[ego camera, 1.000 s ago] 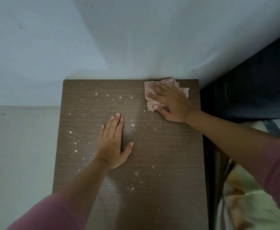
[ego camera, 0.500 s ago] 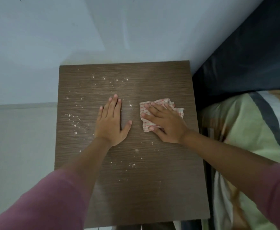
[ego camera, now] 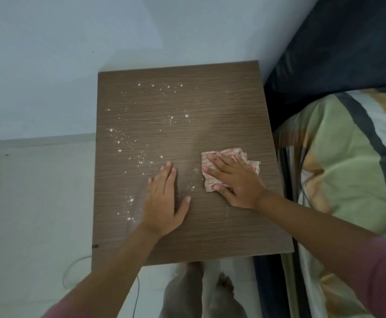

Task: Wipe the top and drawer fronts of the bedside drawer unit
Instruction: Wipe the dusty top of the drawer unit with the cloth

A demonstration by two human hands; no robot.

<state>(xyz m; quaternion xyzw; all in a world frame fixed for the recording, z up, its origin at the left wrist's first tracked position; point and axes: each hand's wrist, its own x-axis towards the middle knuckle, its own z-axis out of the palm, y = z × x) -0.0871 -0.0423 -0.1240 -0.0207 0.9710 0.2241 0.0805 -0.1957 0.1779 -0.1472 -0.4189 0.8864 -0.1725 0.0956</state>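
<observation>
Right hand: the right hand (ego camera: 238,180) lies palm down, fingers straight and spread, pressing on a crumpled white cloth with thin red checks (ego camera: 230,169); nothing is pinched or curled round.
Cloth: flat on the right half of the top, just beside the right edge; most of its middle is hidden under the fingers, and only its left side, far edge and a right-hand corner show.
Left hand: the left hand (ego camera: 164,203) rests palm down on bare wood, fingers straight and close together, thumb held out to the right; it holds nothing and lies apart from the cloth.
Arms: both forearms reach in from the near side, with pink sleeves (ego camera: 380,278) cut off at the picture's edges.
Drawer unit: the brown wood-grain top of the bedside drawer unit (ego camera: 210,99) stands against a pale wall (ego camera: 95,42); the drawer fronts are out of sight below the near edge.
Crumbs: small white specks (ego camera: 118,136) scatter over the left and far parts of the top; those near the left hand are blurred.
Bed: a green, white and orange striped quilt (ego camera: 336,168) and a dark navy pillow (ego camera: 348,42) lie just right of the unit, partly cut off.
Floor: a thin white cable (ego camera: 73,267) lies on the pale floor, and bare feet (ego camera: 224,283) show dimly below the unit's near edge.
</observation>
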